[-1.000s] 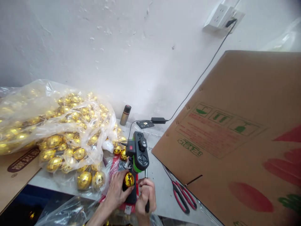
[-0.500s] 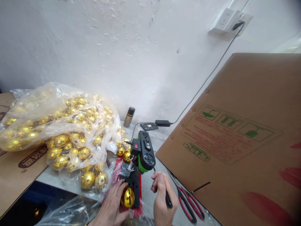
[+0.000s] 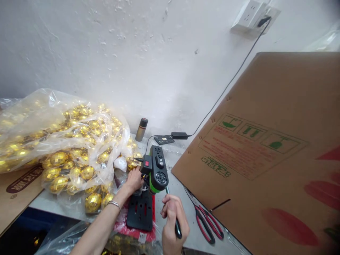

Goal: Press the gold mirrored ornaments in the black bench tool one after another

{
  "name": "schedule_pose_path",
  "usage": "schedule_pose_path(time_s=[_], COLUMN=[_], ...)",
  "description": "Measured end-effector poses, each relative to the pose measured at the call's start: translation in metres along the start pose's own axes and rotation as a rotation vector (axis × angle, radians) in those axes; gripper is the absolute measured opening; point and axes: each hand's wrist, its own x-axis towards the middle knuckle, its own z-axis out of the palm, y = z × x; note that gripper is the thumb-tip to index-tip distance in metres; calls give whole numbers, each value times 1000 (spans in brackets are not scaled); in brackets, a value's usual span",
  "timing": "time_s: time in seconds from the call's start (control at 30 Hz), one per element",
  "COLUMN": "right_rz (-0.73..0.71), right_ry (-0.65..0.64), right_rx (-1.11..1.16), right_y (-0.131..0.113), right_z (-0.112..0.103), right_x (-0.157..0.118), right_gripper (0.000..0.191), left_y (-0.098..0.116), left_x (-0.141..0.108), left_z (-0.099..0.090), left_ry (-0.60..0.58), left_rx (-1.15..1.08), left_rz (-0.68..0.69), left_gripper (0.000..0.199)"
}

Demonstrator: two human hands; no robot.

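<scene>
My right hand [image 3: 174, 221] is closed round a lever handle [image 3: 178, 229], whose thin rod runs up to a black-and-green device [image 3: 159, 170]. This device has vents, a red switch and a black slotted base plate [image 3: 140, 212]; no ball sits on the plate. My left hand [image 3: 134, 180] reaches past the device's left side toward several shiny gold faceted balls [image 3: 132, 165]. Its fingertips are partly hidden there, so whether they hold a ball does not show. Red plastic [image 3: 122, 228] lies under the base plate.
A clear bag [image 3: 57, 140] full of gold balls fills the left side. Red-handled pliers [image 3: 208, 223] lie at right, beside a large carton [image 3: 252, 124]. A dark-capped bottle [image 3: 141, 130], a black card-like item [image 3: 164, 139] and a power adapter [image 3: 179, 135] are near the wall.
My left hand has moved from the base plate to behind the device, and the gold ball it held there is off the plate. My right hand keeps the lever. The view has shifted slightly.
</scene>
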Motion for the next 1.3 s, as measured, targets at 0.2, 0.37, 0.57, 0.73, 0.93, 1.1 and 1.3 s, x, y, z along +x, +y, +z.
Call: schedule_pose_path(time_s=[0.2,0.37,0.57,0.73,0.93,1.1,1.3], right_rz=[-5,26,62,26,37,27,7], right_ry=[-32,-26,-47,-66,-82,-96,-99], right_rx=[11,12,11,0,-16,-43,-40], right_y=[-4,-10,-16,-15,-14,-15,-17], right_z=[0,-1,-1,-2,-5,-7,-7], right_x=[2,7,16,16,13,12,13], right_gripper=[35,35,36,35,29,27,29], left_y=[-9,-12,-5,-8,-1,21,41], left_x=[-35,-91,-141,-148,-143,-126,-107], left_z=[-30,-57,-40,-19,-22,-30,-40], left_ry=[33,138,151,73,-79,-282,-369], left_rx=[-12,-295,-518,-561,-260,-57,80], left_rz=[-92,-78,-210,-220,-91,-131,-165], left_gripper=[48,51,59,62,57,62,50])
